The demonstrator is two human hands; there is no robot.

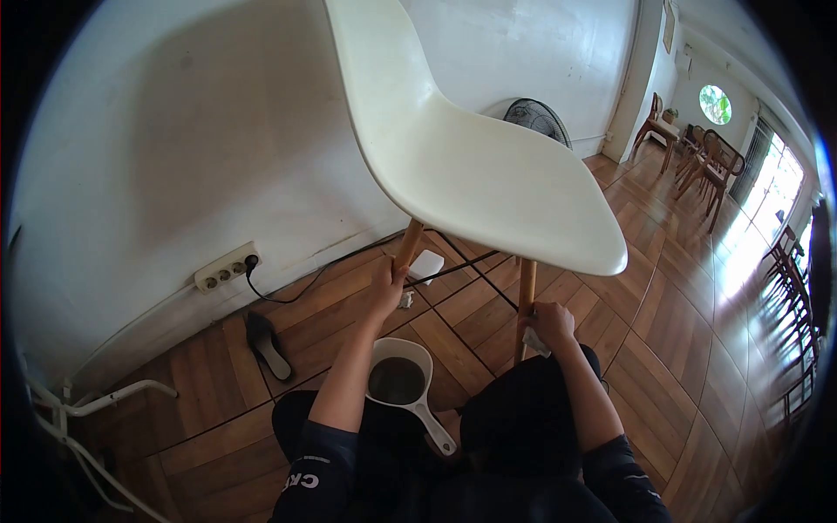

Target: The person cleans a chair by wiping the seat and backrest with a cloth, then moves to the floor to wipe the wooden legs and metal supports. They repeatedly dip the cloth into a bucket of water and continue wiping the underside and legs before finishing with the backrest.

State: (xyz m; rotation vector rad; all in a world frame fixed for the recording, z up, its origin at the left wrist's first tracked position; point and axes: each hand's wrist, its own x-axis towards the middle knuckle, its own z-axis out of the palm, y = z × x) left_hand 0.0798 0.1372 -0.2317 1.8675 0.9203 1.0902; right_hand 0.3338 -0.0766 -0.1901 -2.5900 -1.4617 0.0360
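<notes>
A cream-white molded chair (488,174) with wooden legs stands in front of me. My left hand (386,283) is wrapped round its left wooden leg (408,246), just below the seat. Lower down, my right hand (551,325) is closed on a crumpled white cloth (535,343) and presses it against the right wooden leg (527,283). Whether it is cloth or tissue is hard to tell. Between my knees a white dipper (424,410) holds murky water, with its handle towards me.
A black shoe (267,345) lies on the wood-patterned floor. A power strip (228,268) with one black plug is on the wall. A white metal frame (65,410) stands at left. Behind the chair are a white box (426,266) and a fan (538,119); wooden chairs (720,166) stand farther off.
</notes>
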